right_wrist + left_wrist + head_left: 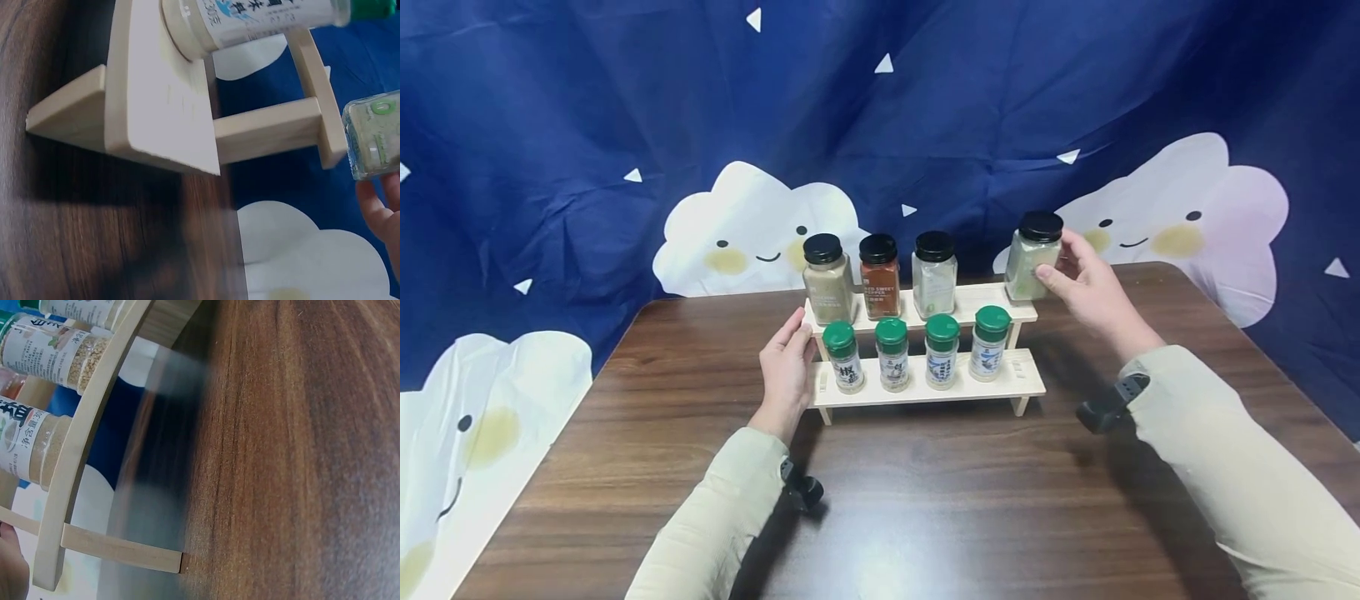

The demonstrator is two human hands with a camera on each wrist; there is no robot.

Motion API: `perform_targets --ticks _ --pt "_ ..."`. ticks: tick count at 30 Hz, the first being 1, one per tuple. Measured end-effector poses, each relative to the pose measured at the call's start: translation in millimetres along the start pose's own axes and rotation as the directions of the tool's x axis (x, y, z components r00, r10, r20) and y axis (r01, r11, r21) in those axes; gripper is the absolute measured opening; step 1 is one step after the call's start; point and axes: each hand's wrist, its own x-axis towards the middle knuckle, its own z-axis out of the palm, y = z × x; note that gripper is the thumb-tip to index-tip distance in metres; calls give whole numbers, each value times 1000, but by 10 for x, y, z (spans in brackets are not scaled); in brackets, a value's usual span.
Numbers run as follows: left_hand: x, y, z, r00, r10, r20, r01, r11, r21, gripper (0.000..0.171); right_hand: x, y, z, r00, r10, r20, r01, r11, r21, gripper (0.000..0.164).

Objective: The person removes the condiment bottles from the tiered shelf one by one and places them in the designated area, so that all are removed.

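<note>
Cream sleeve (1247, 467) up front; right fingers (1054, 280) curl round a square clear black-lidded jar (1026, 268), pale two-tier wooden rack (1024, 381) below them, left fingers (790, 327) pinching its end. Probably positioning; next calls for a level base.

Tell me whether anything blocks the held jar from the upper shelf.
Nothing visible stands between the held jar in the right hand and the upper shelf; the neighboring jar stands left, across a gap.

Two-tier pale wooden rack (963, 383) on brown wood-grain table (925, 483)
</note>
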Motion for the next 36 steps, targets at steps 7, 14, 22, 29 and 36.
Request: perform_targets --ticks 7,14,22,29,36 --pt "9 -15 -10 1000 16 -5 -16 1000 -17 38 -24 43 -132 1000 -15 -18 15 1000 -10 49" --pt "12 -14 -22 1000 10 -8 -10 1000 -15 38 -88 122 -269 1000 -12 -13 12 1000 -25 48" --pt "7 -11 -9 1000 8 4 -8 1000 -17 38 -168 211 -392 999 -23 -25 22 999 -25 46" --pt "2 -9 -7 1000 6 10 -6 1000 -11 39 -245 341 -450 999 -22 -47 21 1000 -14 45" --pt "-6 -13 -15 1000 11 17 -11 1000 -13 39 -333 439 -446 1000 -19 -25 21 998 53 44"
